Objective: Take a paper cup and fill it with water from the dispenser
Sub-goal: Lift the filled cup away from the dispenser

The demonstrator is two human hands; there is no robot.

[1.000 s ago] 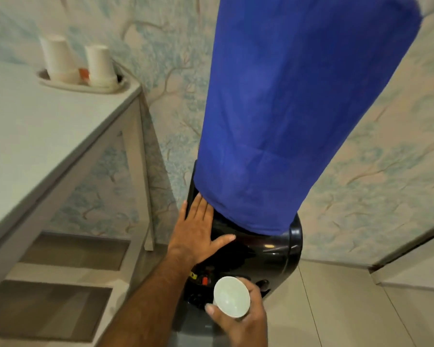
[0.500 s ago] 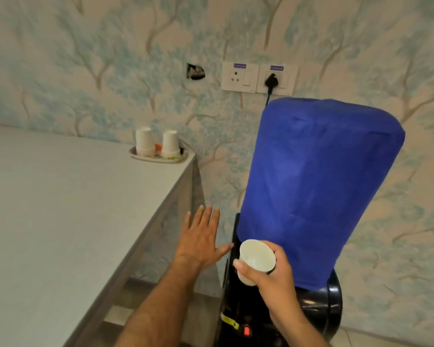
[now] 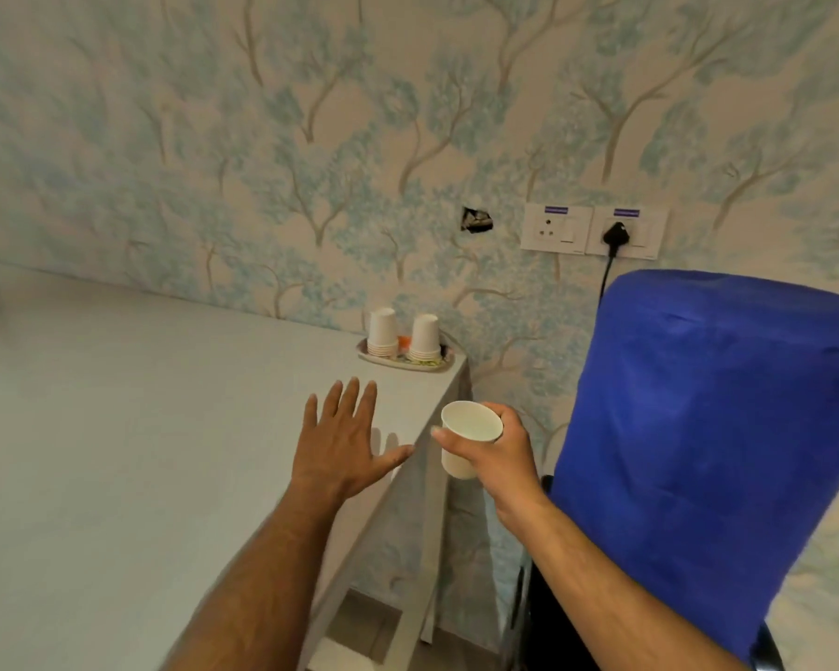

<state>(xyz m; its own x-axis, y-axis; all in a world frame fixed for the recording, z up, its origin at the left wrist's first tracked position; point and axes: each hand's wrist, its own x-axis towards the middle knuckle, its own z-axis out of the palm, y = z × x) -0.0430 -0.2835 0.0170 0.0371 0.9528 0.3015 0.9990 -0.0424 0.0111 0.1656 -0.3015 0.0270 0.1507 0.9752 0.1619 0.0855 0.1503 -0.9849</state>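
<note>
Head view: right hand (image 3: 492, 455) fingers wrapped round paper cup (image 3: 468, 435), upright, mouth up, beside surface (image 3: 117, 428) edge. Left hand (image 3: 342, 440) flat, empty. Dispenser (image 3: 708, 447) at 3 o'clock. Keep cup level, carry slowly, avoid spill.

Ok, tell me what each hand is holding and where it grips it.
The right hand holds a paper cup upright by its side wall, fingers wrapped below the rim. The left hand holds nothing.

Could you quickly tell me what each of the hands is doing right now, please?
Left hand: open, fingers spread flat over the table, holding nothing.
Right hand: closed around the paper cup.
</note>
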